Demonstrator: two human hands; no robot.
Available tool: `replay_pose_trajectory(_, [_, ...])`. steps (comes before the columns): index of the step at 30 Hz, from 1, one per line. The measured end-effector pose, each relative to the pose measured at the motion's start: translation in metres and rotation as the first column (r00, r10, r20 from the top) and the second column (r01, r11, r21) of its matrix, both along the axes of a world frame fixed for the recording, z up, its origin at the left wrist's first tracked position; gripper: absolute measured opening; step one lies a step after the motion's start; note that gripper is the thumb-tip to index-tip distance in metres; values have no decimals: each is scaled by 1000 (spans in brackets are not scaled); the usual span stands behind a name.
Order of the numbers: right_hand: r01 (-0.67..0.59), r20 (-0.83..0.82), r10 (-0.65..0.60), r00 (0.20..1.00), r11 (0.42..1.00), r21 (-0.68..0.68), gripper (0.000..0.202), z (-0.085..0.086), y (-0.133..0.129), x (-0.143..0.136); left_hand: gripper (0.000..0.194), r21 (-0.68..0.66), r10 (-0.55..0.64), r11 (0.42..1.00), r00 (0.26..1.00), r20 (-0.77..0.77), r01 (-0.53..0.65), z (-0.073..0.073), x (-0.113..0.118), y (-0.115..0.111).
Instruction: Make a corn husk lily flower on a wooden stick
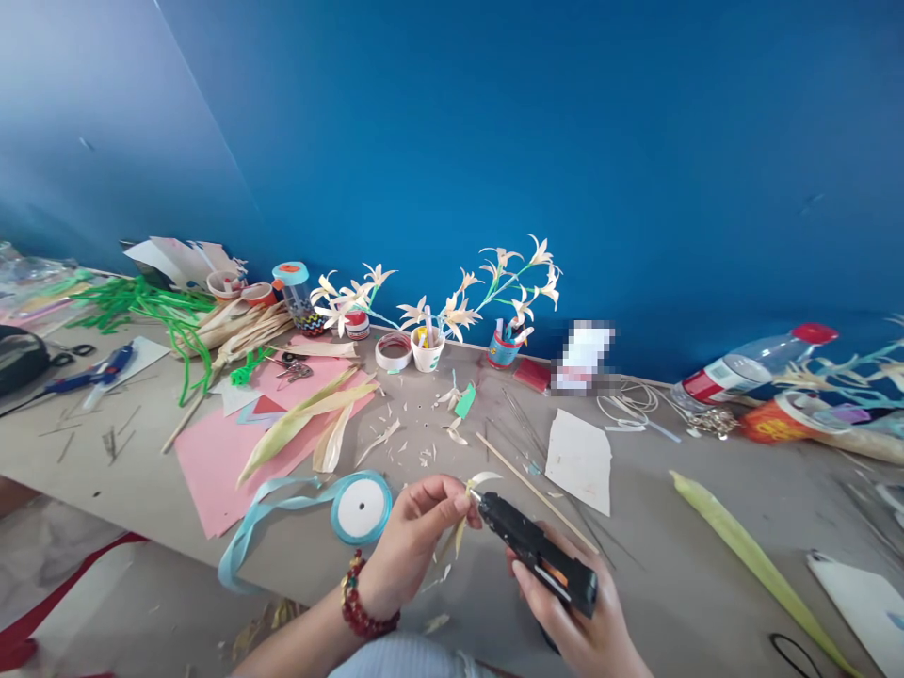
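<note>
My left hand [424, 529], with a red bead bracelet at the wrist, pinches a small pale flower of thin curled strips [462, 535] over the table's front edge. In my right hand [572, 598] is a black glue gun [540, 554]; its metal tip points left and meets the flower by my left fingertips. Whether the tip touches it or sits just beside it, I cannot tell. Left of my left hand lies a spool of light blue ribbon [362, 508] with a loose length trailing. Beyond my hands are pale scraps [427, 459] and a thin wooden stick [533, 490].
Cups with pale flowers [427, 350] stand along the blue wall. Corn husks [297, 424] rest on pink paper [212, 461]. A blue glue gun [91, 369] and green stems [152, 311] lie left. At right are a long green husk [755, 556], a plastic bottle [783, 348] and a white card [579, 461].
</note>
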State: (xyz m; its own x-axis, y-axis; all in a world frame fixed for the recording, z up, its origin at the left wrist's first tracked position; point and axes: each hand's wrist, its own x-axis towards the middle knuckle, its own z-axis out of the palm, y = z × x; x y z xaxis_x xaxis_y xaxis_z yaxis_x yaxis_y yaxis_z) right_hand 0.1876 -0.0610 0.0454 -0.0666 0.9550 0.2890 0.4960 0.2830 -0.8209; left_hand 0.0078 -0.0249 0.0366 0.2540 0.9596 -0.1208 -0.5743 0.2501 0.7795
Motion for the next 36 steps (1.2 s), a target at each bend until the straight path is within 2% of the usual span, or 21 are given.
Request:
replay_pose_trajectory(5, [-88,72,86,994,996,29,16,4,2,4,18,32,36,999,997,-70,-34,-3,0,-3])
replay_pose_trajectory(8, [-142,134,132,982,987,72,9,4,3,7,18,82,88,994,977,-192,-74,-7,-1,-4])
replay_pose_trajectory(11, [-166,173,139,975,974,152,7,4,4,9,18,205,176,973,917,-359,-107,-7,-3,-3])
replay_pose_trajectory(16, [-207,223,154,963,949,237,11,6,4,11,18,491,375,866,765,-523,-89,3,-6,-2])
replay_pose_trajectory(22, [-170,211,128,969,966,195,5,8,5,10,14,650,519,758,653,-552,-52,7,-7,-2])
replay_pose_trajectory(25, [-145,186,118,975,980,137,9,6,4,8,14,663,527,747,650,-548,-47,6,-7,-2])
replay_pose_trajectory(30, [-51,128,38,991,993,102,16,3,-2,4,14,617,479,785,689,-545,-58,6,-7,-2])
replay_pose_trajectory(36, [-46,101,36,994,993,104,15,3,-3,7,15,584,461,806,717,-523,-93,6,-9,-4])
